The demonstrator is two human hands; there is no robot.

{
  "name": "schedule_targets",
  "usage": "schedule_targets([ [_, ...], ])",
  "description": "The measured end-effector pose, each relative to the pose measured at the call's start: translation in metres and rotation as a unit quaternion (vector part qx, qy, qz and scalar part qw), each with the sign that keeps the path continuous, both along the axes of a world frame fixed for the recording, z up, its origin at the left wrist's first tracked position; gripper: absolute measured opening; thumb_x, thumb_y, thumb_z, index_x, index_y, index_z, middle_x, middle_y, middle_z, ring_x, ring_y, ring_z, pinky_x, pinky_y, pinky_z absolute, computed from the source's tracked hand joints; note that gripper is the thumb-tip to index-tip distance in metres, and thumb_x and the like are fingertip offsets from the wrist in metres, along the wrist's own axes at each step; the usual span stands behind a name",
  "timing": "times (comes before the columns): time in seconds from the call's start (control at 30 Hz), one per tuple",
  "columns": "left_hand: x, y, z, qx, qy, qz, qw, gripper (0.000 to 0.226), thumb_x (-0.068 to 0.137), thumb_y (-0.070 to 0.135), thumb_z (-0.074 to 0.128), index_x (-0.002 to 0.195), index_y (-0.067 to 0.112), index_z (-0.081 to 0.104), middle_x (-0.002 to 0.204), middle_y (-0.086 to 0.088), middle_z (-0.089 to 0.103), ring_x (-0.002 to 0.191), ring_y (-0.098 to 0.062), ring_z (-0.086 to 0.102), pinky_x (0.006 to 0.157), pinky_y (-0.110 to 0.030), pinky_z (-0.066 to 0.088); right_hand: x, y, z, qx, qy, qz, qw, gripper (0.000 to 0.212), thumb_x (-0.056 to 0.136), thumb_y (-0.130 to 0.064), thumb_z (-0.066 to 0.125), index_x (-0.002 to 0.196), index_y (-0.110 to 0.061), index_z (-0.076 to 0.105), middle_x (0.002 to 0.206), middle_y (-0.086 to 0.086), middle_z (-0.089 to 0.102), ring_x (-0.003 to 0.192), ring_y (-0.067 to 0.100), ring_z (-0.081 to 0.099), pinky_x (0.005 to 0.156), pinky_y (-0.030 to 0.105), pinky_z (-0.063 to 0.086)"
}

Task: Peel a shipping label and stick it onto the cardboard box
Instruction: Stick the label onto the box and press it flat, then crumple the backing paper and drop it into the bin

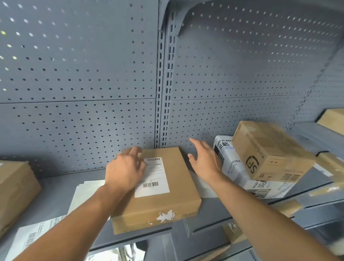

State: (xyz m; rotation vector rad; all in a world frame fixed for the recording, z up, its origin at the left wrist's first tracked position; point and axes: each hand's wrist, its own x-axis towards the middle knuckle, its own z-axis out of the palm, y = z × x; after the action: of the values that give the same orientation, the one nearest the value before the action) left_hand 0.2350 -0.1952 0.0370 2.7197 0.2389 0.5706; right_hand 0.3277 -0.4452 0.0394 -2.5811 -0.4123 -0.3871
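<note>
The shipping label (pixel 152 177) already lies on the flat cardboard box (pixel 155 189) on the shelf (pixel 52 191). The left hand (pixel 124 172), grip spread, presses its left edge; the right hand (pixel 204 161) hovers spread just right of the box. Uneven pressing could leave wrinkles or a lifted corner.

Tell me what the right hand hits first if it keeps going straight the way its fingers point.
Probably the perforated back panel. The right hand hovers open between the labelled cardboard box and the white pack, fingers aimed up and back; depth is unclear.
</note>
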Motion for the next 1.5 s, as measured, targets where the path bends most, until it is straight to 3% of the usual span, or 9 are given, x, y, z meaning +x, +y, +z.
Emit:
schedule_targets([
  [0.2, 0.0, -0.051, 0.013, -0.018, 0.017, -0.087, 0.996, 0.043, 0.092, 0.024, 0.053, 0.134, 0.027, 0.049, 0.129, -0.001, 0.066, 0.107, -0.03, 0.066, 0.085, -0.043, 0.056, -0.011, -0.042, -0.005, -0.048, 0.043, -0.029, 0.998, 0.056, 0.096, -0.031, 0.063, 0.149, -0.024, 0.044, 0.14, 0.005, 0.058, 0.124, 0.028, 0.058, 0.093, 0.04, 0.051],
  [0.33, 0.003, -0.083, 0.016, -0.002, 0.061, -0.114, 0.992, 0.048, 0.084, 0.034, 0.045, 0.132, 0.027, 0.044, 0.131, -0.005, 0.065, 0.108, -0.034, 0.065, 0.083, -0.046, 0.056, -0.016, -0.058, -0.021, -0.061, 0.122, -0.031, 0.99, 0.062, 0.094, -0.034, 0.067, 0.149, -0.019, 0.042, 0.144, 0.009, 0.056, 0.131, 0.03, 0.054, 0.106, 0.042, 0.045],
  [0.53, -0.007, -0.119, 0.012, 0.017, 0.077, -0.163, 0.983, 0.057, 0.088, 0.023, 0.056, 0.142, 0.031, 0.042, 0.14, -0.005, 0.062, 0.117, -0.032, 0.062, 0.098, -0.045, 0.051, -0.034, -0.068, -0.051, -0.13, 0.187, -0.012, 0.974, 0.062, 0.098, -0.045, 0.057, 0.153, -0.026, 0.036, 0.148, 0.006, 0.05, 0.134, 0.033, 0.049, 0.104, 0.045, 0.045],
  [0.73, -0.018, -0.128, 0.008, 0.018, 0.067, -0.179, 0.981, 0.051, 0.084, 0.016, 0.055, 0.134, 0.028, 0.051, 0.136, -0.004, 0.065, 0.109, -0.028, 0.066, 0.102, -0.045, 0.049, -0.051, -0.078, -0.07, -0.191, 0.128, -0.02, 0.973, 0.043, 0.094, -0.044, 0.055, 0.131, -0.023, 0.058, 0.126, 0.006, 0.059, 0.121, 0.032, 0.054, 0.091, 0.043, 0.05],
  [0.87, -0.025, -0.135, 0.005, 0.005, 0.065, -0.18, 0.981, 0.048, 0.08, 0.012, 0.055, 0.126, 0.026, 0.058, 0.131, -0.001, 0.066, 0.108, -0.028, 0.065, 0.099, -0.044, 0.05, -0.058, -0.087, -0.073, -0.156, 0.082, -0.039, 0.984, 0.023, 0.094, -0.031, 0.059, 0.113, -0.018, 0.067, 0.11, 0.005, 0.066, 0.106, 0.03, 0.062, 0.085, 0.039, 0.052],
  [1.0, -0.029, -0.148, -0.003, -0.02, 0.056, -0.184, 0.981, 0.049, 0.075, 0.02, 0.046, 0.122, 0.025, 0.062, 0.121, -0.004, 0.069, 0.103, -0.031, 0.067, 0.093, -0.044, 0.052, -0.066, -0.098, -0.072, -0.117, 0.076, -0.058, 0.989, 0.013, 0.093, -0.015, 0.057, 0.099, -0.015, 0.069, 0.1, 0.008, 0.07, 0.094, 0.033, 0.066, 0.069, 0.035, 0.048],
  [1.23, -0.02, -0.204, -0.013, -0.024, 0.044, -0.245, 0.968, 0.042, 0.086, 0.009, 0.057, 0.125, 0.022, 0.063, 0.126, 0.0, 0.07, 0.12, -0.03, 0.06, 0.101, -0.045, 0.049, -0.109, -0.147, -0.047, -0.04, 0.023, -0.113, 0.992, 0.021, 0.091, -0.011, 0.054, 0.103, -0.016, 0.07, 0.096, 0.008, 0.072, 0.087, 0.034, 0.067, 0.07, 0.041, 0.056],
  [1.4, -0.025, -0.284, -0.009, -0.048, 0.026, -0.333, 0.941, 0.044, 0.086, 0.008, 0.057, 0.128, 0.021, 0.062, 0.128, -0.005, 0.068, 0.119, -0.033, 0.059, 0.098, -0.048, 0.051, -0.16, -0.221, -0.03, -0.097, -0.014, -0.187, 0.977, 0.019, 0.095, -0.022, 0.049, 0.105, -0.017, 0.064, 0.098, 0.006, 0.07, 0.087, 0.035, 0.068, 0.066, 0.04, 0.053],
  [1.5, -0.037, -0.331, -0.008, -0.071, 0.012, -0.393, 0.917, 0.044, 0.084, 0.007, 0.057, 0.126, 0.015, 0.065, 0.128, -0.009, 0.068, 0.119, -0.035, 0.06, 0.101, -0.047, 0.05, -0.196, -0.271, -0.031, -0.112, 0.016, -0.258, 0.96, 0.027, 0.1, -0.027, 0.04, 0.113, -0.021, 0.063, 0.105, 0.004, 0.07, 0.092, 0.037, 0.068, 0.07, 0.039, 0.053],
])
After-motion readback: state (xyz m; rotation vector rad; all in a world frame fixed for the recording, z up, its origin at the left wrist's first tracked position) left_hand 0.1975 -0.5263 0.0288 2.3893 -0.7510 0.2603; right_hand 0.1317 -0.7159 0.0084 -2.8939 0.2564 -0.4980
